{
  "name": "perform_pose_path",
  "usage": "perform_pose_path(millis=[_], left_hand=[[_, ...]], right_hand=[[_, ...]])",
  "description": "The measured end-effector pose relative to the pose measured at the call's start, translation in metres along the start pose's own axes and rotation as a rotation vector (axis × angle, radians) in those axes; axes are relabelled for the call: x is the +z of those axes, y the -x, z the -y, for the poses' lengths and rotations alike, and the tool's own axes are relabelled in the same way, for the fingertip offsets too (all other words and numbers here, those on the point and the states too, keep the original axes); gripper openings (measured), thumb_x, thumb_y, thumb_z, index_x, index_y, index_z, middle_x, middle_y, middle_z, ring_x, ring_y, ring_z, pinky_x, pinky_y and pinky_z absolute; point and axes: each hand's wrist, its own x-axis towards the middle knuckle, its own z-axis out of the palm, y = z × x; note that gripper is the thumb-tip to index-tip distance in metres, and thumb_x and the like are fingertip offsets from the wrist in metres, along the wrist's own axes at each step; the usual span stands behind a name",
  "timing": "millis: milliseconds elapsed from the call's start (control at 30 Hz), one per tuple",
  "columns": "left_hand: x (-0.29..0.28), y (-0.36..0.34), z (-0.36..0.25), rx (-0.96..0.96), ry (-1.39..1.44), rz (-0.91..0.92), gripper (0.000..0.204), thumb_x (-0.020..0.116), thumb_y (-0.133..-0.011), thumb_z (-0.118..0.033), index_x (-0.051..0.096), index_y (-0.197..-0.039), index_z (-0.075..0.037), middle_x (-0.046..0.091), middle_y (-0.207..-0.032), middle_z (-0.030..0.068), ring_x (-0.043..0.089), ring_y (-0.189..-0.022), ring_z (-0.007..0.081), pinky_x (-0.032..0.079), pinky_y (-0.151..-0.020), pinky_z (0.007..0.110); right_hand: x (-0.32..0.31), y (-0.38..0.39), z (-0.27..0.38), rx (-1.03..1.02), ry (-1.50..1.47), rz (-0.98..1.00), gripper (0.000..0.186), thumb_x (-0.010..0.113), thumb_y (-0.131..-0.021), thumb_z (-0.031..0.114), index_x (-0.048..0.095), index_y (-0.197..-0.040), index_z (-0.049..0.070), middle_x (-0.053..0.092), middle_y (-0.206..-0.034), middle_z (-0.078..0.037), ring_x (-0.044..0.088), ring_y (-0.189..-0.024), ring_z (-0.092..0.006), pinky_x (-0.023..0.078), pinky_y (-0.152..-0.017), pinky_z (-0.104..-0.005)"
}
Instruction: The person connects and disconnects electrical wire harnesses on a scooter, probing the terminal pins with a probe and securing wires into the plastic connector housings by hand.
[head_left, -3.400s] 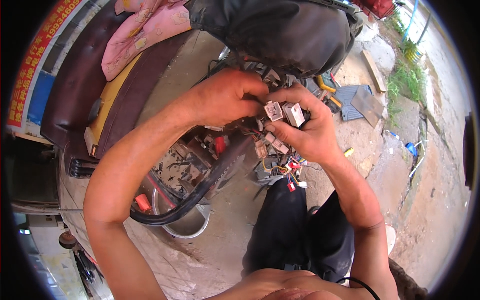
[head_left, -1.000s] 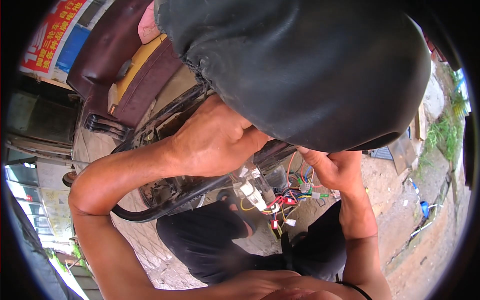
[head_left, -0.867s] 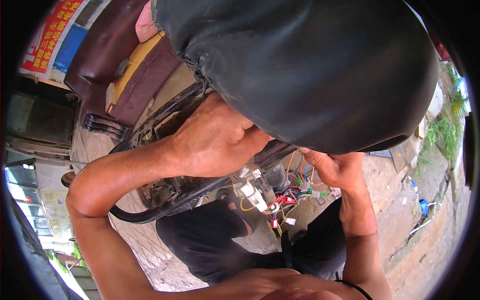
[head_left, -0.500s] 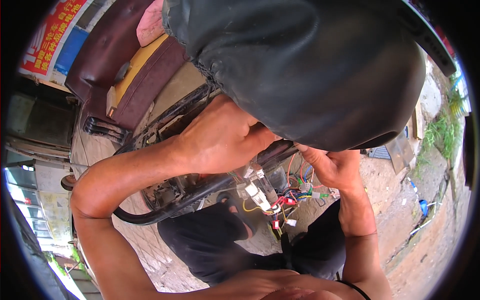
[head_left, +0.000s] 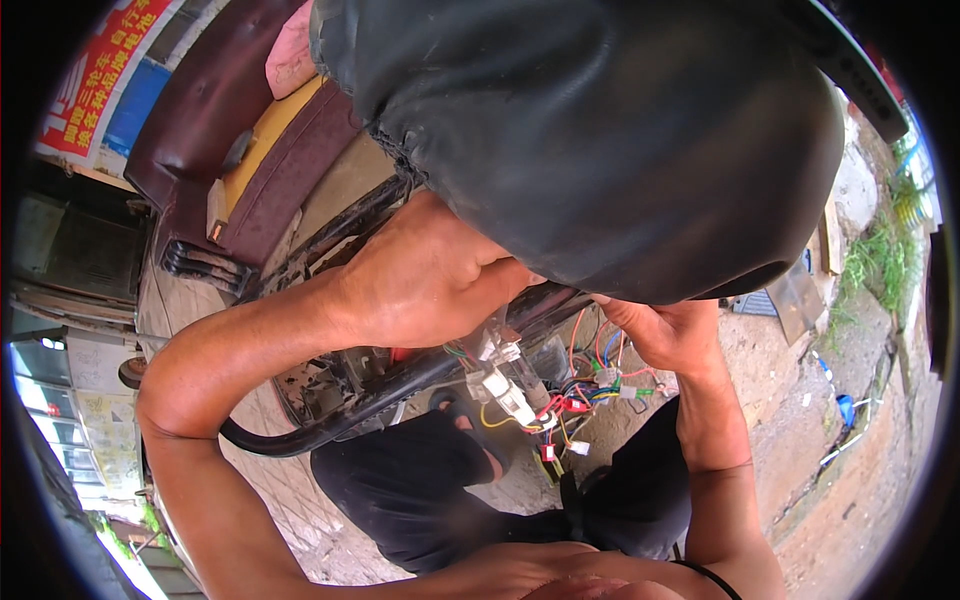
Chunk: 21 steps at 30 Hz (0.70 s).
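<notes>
Wiring (head_left: 560,408) with white, red and green plugs spills into the open near a person's dark trousers (head_left: 400,480), hanging beside a black tubular frame (head_left: 385,400). From my remote post, the strands look only partly sorted: the bundle is out and spread, and a white connector block (head_left: 508,393) has leads running by it, but several plugs, among them a small white plug (head_left: 579,448), show no mate. I see nothing tucked away or wrapped, so I judge the wiring midway at most. Beyond it, the left hand (head_left: 430,275) curls with thumb and fingers close together, its tips at the lower edge of a black padded cover (head_left: 620,150); whatever it may pinch is hidden from me. Opposite, the right hand (head_left: 665,325) points its thumb at that same edge, and I cannot tell whether its grip is wide, narrow or filled. What is finished beneath the cover I cannot judge either. Farther off sit a maroon sofa (head_left: 200,115) with a yellow panel (head_left: 265,140), at left, and a patch of grass (head_left: 880,260), at right.
</notes>
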Motion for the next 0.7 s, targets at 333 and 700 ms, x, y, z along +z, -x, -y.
perform_pose_path(millis=[333, 700], left_hand=[[-0.005, -0.001, 0.001, -0.093, 0.064, 0.038, 0.021, 0.069, -0.088, -0.012, 0.069, -0.108, -0.005, 0.071, -0.099, 0.0156, 0.068, -0.095, 0.0364, 0.053, -0.082, 0.044], [-0.006, -0.005, -0.011, -0.029, 0.058, 0.109, 0.032, 0.072, -0.086, -0.006, 0.071, -0.118, -0.012, 0.071, -0.107, 0.0117, 0.069, -0.100, 0.0324, 0.054, -0.086, 0.042]], right_hand=[[-0.006, -0.001, 0.010, 0.083, -0.076, -0.016, 0.025, 0.082, -0.082, 0.008, 0.070, -0.103, 0.002, 0.067, -0.081, -0.003, 0.063, -0.075, -0.0103, 0.049, -0.064, -0.0278], [0.012, 0.006, 0.035, 0.080, -0.253, 0.014, 0.035, 0.080, -0.075, -0.002, 0.068, -0.107, 0.001, 0.061, -0.074, 0.000, 0.057, -0.073, -0.0102, 0.047, -0.067, -0.0278]])
